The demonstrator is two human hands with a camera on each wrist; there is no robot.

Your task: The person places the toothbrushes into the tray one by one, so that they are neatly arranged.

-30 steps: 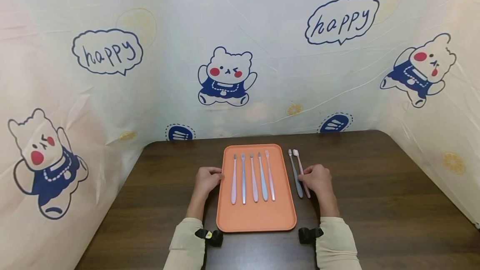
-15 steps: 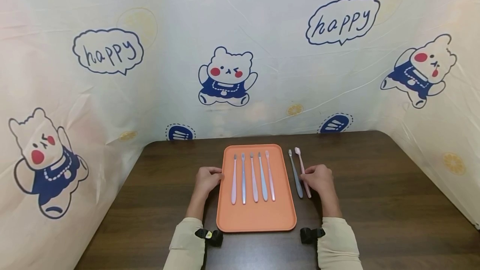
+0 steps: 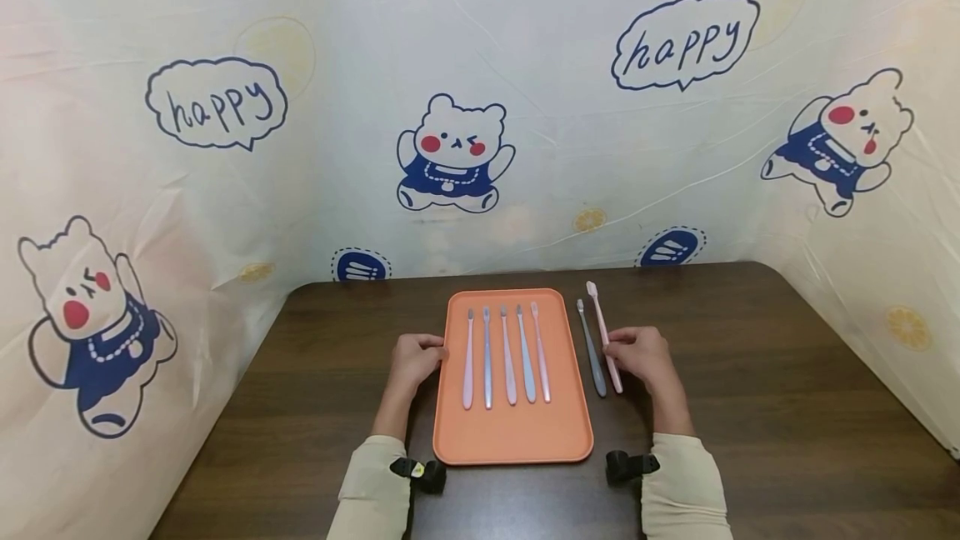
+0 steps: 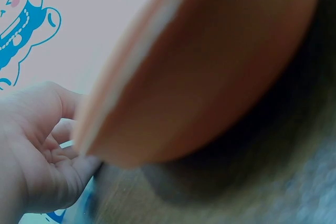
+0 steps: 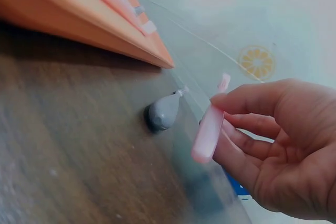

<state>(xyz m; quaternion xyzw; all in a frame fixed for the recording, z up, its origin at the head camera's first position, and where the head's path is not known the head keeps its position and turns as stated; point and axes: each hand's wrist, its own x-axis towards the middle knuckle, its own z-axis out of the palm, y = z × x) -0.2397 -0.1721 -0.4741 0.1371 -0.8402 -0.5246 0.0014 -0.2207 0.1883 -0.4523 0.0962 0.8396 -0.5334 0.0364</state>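
My right hand [image 3: 639, 353] pinches a pink toothbrush [image 3: 603, 323] between thumb and fingers, to the right of the tray. In the right wrist view the pink toothbrush [image 5: 209, 135] shows its handle end, raised off the table. A grey-blue toothbrush [image 3: 592, 352] lies on the table between that hand and the tray. At the tray's left edge, my left hand [image 3: 414, 359] grips the rim of the orange tray [image 3: 513, 440]; the left wrist view has its thumb and fingers at the rim [image 4: 86, 135]. Several pink and blue toothbrushes [image 3: 508, 361] lie side by side on the tray, heads away from me.
The dark wooden table [image 3: 315, 415] runs back to a pale curtain [image 3: 555, 157] printed with bears and the word "happy". This curtain also closes off the left and right sides. Black wrist cameras [image 3: 628, 465] sit on both sleeves.
The pink toothbrush has lifted and moved slightly away from the grey-blue one, its head now farther back. My right hand shifted a little to the right; the left hand and tray stayed put.
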